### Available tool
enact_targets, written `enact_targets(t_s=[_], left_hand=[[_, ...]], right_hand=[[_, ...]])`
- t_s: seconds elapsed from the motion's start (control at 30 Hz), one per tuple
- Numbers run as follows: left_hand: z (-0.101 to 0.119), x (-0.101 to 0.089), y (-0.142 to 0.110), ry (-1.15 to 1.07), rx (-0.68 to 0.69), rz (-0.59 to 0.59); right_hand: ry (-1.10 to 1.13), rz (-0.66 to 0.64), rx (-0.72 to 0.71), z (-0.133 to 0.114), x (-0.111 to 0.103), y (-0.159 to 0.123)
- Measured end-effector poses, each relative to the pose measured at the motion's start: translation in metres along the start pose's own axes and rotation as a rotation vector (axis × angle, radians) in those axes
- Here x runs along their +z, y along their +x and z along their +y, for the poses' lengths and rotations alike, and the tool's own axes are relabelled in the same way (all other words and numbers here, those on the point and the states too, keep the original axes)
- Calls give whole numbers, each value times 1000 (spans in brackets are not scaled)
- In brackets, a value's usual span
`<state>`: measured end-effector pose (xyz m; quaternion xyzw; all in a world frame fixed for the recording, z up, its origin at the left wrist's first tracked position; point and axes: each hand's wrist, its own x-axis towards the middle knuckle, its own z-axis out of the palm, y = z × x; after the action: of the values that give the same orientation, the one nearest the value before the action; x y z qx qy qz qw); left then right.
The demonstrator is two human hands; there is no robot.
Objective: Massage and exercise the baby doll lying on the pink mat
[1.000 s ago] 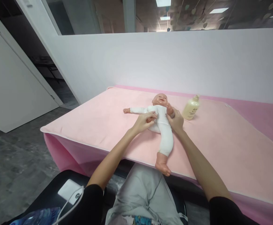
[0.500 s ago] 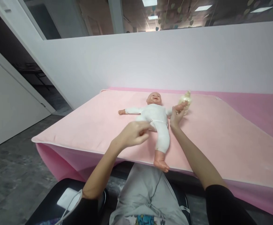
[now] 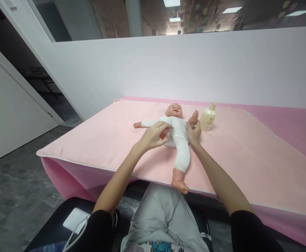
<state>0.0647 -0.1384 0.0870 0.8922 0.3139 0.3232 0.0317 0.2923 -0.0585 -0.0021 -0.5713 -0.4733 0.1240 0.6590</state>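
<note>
In the middle of the frame lies one doll [image 3: 180, 127], on its back in a white suit, on one pale pink cover [image 3: 90, 140]. I count one head, at the upper end, and two arms, which are spread to both sides. One leg is straight toward me, and its bare foot [image 3: 179, 181] reaches the near edge of the cover. The other leg is mostly hidden by my hand

I have two hands here. My right hand [image 3: 195, 133], right of the doll's body, has its fingers narrow around one arm of the doll, just below the small plastic hand [image 3: 194, 118], which points up. My left hand [image 3: 154, 135] is over the doll's other side; its fingers are curved, with the thumb apart from them, but whether they hold something I cannot tell

Just beside my right hand, to the right of centre, stands one pale yellow bottle [image 3: 207, 119]. At lower left, one white box [image 3: 75, 219] with one white cable [image 3: 81, 233] lies on a black seat [image 3: 50, 224]. At the top, behind glass, I see four bright light panels [image 3: 232, 9]
</note>
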Motion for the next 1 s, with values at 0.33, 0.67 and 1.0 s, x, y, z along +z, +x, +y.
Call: enact_targets(t_s=[0.33,0.67,1.0], left_hand=[[61,8,-88,136,-164,26],[-5,20,10,-25,-244,120],[72,2,-62,-18,-383,211]], right_hand=[[394,383,578,8,9,-3],[-494,-409,-259,-5,-7,0],[7,216,236,11,-2,4]])
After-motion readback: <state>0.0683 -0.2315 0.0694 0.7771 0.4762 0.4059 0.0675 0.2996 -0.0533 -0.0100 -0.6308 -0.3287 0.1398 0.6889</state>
